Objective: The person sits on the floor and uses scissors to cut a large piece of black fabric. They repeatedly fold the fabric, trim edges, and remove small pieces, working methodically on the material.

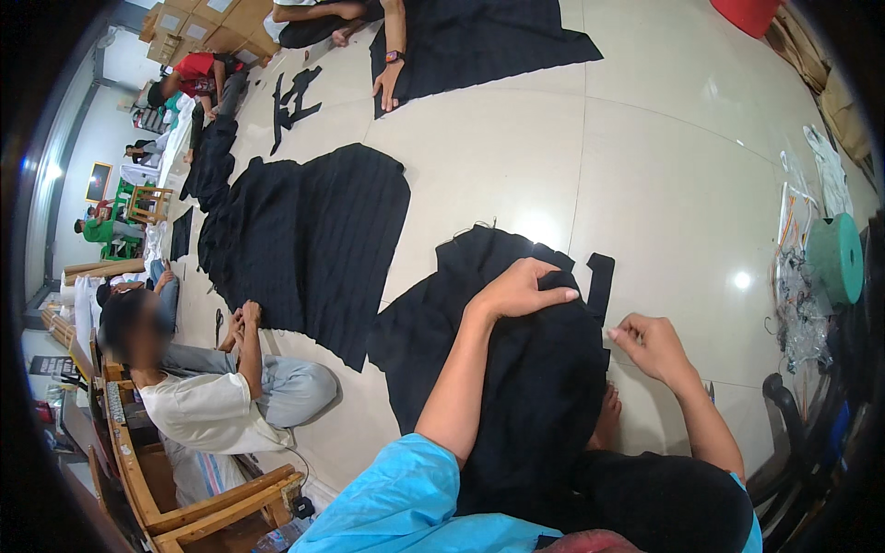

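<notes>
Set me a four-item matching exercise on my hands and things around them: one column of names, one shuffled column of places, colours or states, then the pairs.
Column one
1. Left hand
2. Right hand
3. Left sleeve
4. Roll at far right

Column two
A. Green
B. On the black cloth
C. Light blue
D. Right of that cloth, fingers bent

Pairs: 1-B, 2-D, 3-C, 4-A

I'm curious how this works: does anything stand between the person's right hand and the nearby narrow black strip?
Nothing visible does: the right hand is close to the narrow black strip, with pale floor between them. The black cloth lies on the strip's left.
</notes>
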The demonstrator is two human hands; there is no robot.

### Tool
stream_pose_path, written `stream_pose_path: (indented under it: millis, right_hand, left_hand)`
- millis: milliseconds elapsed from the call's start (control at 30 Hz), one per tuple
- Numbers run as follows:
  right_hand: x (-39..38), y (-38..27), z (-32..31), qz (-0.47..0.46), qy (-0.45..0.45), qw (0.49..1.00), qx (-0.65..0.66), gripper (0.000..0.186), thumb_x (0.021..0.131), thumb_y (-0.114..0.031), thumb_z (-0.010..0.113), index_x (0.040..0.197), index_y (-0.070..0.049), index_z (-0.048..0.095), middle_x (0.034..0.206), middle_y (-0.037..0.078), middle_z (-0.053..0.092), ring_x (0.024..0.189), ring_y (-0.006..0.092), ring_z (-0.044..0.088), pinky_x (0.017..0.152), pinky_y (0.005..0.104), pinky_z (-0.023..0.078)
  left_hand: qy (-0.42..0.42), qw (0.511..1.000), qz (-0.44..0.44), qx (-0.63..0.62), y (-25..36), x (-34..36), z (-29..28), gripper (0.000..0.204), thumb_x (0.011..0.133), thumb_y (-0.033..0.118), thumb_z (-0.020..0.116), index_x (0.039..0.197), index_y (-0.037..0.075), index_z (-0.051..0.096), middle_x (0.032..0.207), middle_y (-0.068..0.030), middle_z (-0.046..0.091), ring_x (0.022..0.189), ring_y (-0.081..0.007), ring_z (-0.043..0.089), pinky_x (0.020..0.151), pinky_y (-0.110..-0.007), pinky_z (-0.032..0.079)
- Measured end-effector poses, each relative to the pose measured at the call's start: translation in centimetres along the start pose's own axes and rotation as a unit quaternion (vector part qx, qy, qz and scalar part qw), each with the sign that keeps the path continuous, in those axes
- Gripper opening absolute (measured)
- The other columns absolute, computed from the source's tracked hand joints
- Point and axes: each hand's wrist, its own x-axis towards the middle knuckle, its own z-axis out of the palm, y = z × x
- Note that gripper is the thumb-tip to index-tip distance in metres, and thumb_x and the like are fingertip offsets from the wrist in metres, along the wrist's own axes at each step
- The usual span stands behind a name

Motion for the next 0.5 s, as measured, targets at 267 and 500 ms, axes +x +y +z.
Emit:
stream_pose_path:
  millis: [267,500]
  right_hand:
    - [-3.5,0.6,1.4,0.093,0.096,0.979,0.155,0.053,0.100,-0.026,0.076,0.062,-0.004,0.047,0.056,-0.002,0.041,0.058,0.0069,0.035,0.051,0.0319,0.029]
    - [-14.9,11.8,-3.3,0.170,0.149,0.951,0.212,0.051,0.102,-0.024,0.072,0.066,-0.010,0.040,0.066,-0.008,0.038,0.066,0.0057,0.033,0.056,0.0297,0.027]
  left_hand:
    - [0.088,0.996,0.014,0.005,-1.0,-0.2,-0.1,0.074,0.084,0.043,0.091,0.126,-0.015,0.070,0.103,-0.0263,0.079,0.096,-0.0254,0.076,0.086,-0.036,0.058]
    - [0.012,0.999,0.035,0.002,0.1,-0.4,0.0,0.050,0.086,0.042,0.089,0.107,-0.003,0.079,0.078,-0.0165,0.073,0.064,-0.0172,0.061,0.065,-0.035,0.050]
